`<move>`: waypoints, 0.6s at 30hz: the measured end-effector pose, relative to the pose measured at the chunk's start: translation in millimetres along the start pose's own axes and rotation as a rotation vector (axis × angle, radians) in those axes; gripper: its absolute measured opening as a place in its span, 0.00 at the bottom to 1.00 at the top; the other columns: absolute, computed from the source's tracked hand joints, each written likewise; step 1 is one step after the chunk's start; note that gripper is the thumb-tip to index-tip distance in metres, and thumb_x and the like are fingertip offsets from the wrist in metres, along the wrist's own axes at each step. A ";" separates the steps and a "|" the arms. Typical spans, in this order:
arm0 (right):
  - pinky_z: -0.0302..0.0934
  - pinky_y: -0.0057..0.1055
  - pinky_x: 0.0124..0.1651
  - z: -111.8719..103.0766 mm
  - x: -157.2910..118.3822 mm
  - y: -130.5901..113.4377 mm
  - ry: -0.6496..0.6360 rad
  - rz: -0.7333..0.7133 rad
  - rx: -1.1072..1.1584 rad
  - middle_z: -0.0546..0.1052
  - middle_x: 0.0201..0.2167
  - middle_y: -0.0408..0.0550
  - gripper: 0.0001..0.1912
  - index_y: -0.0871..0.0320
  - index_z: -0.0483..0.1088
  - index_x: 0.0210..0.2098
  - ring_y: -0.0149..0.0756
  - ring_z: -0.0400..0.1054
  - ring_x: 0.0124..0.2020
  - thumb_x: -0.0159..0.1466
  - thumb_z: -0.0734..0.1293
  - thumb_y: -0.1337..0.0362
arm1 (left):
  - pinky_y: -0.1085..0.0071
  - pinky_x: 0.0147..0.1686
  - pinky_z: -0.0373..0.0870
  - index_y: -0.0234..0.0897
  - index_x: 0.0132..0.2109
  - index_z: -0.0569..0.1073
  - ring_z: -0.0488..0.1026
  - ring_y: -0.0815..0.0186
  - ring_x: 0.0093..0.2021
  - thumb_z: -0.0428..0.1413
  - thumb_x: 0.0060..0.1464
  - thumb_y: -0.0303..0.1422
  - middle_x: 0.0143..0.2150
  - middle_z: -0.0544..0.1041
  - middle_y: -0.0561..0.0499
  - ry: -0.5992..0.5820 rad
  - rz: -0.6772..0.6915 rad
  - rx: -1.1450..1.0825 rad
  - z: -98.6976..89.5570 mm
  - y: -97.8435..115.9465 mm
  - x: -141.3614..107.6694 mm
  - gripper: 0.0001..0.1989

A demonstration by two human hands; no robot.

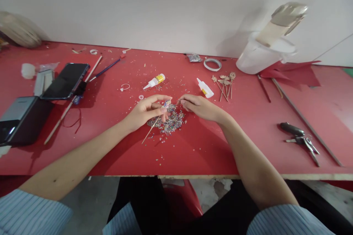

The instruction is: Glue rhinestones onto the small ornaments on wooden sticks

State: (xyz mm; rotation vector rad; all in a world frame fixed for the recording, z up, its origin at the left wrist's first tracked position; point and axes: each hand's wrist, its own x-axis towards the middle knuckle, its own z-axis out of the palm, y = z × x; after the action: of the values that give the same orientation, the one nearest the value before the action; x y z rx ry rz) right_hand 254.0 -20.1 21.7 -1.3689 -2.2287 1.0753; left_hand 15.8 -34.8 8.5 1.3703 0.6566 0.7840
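Observation:
My left hand (149,112) holds a thin wooden stick (150,130) whose top end carries a small piece covered in colourful chips (167,103). The stick slants down toward the table's front edge. Beneath my fingers a loose pile of shiny multicoloured chips (172,122) is spread on the red table (201,147). Just right of the decorated piece, my right hand (197,105) has its thumb and fingertips pressed together; what they pinch is too small to name. The two hands do not touch.
Behind the hands lie two glue bottles (154,81) (205,88), a tape roll (212,64) and several wooden shapes on sticks (226,82). A phone (66,80) and a long stick (72,101) are at left. Keys (303,140), a rod (307,123) and a white bucket (255,57) are at right.

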 end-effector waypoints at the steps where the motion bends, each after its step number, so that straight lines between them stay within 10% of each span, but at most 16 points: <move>1: 0.55 0.31 0.36 0.9 -0.5 -2.2 -0.021 -0.011 -0.003 0.70 0.29 0.43 0.17 0.56 0.66 0.38 0.30 0.62 0.29 0.69 0.52 0.54 | 0.59 0.48 0.71 0.33 0.56 0.67 0.75 0.67 0.29 0.56 0.57 0.30 0.23 0.74 0.55 0.020 -0.005 0.012 -1.0 0.1 -0.4 0.19; 10: 0.57 0.29 0.36 7.0 -4.0 -14.8 -0.254 -0.070 -0.050 0.76 0.36 0.45 0.09 0.54 0.71 0.41 0.32 0.68 0.33 0.63 0.62 0.61 | 0.60 0.47 0.71 0.33 0.55 0.67 0.75 0.65 0.31 0.56 0.57 0.32 0.23 0.73 0.54 0.167 0.049 0.112 -6.9 2.9 -1.2 0.20; 18: 0.56 0.30 0.34 5.5 1.2 -6.4 -0.056 -0.092 -0.066 0.74 0.30 0.45 0.17 0.57 0.70 0.33 0.31 0.65 0.30 0.67 0.57 0.53 | 0.64 0.45 0.71 0.33 0.56 0.66 0.76 0.66 0.31 0.55 0.58 0.32 0.23 0.74 0.54 0.133 0.028 0.159 -6.1 3.6 -2.6 0.20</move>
State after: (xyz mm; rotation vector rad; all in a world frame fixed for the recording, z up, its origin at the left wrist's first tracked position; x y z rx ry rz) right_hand 246.1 -23.1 22.5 -1.2624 -2.3626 1.0294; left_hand 9.0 -33.1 11.3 1.4827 0.8200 0.8654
